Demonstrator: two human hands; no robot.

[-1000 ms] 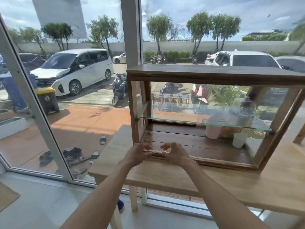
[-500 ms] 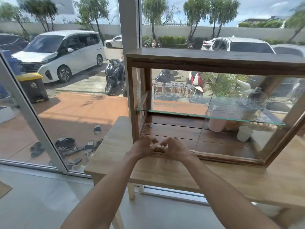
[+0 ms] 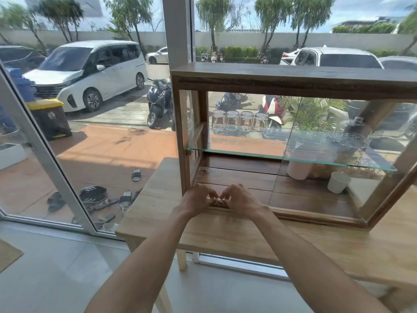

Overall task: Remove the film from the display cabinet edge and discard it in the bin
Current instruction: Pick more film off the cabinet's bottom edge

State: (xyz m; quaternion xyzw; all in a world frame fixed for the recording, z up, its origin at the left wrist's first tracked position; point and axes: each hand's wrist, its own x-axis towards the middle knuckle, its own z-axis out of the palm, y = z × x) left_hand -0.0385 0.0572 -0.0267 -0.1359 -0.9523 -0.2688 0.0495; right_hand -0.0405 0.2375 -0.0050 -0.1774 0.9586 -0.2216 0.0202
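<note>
Two bare forearms reach up from the bottom edge, slim and long, with no sleeve, watch or band on either (the upper arms lie out of view). The left hand and right hand wear no gloves or rings.

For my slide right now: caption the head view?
Both hands pinch pale film at the wooden display cabinet's bottom front edge.
</note>
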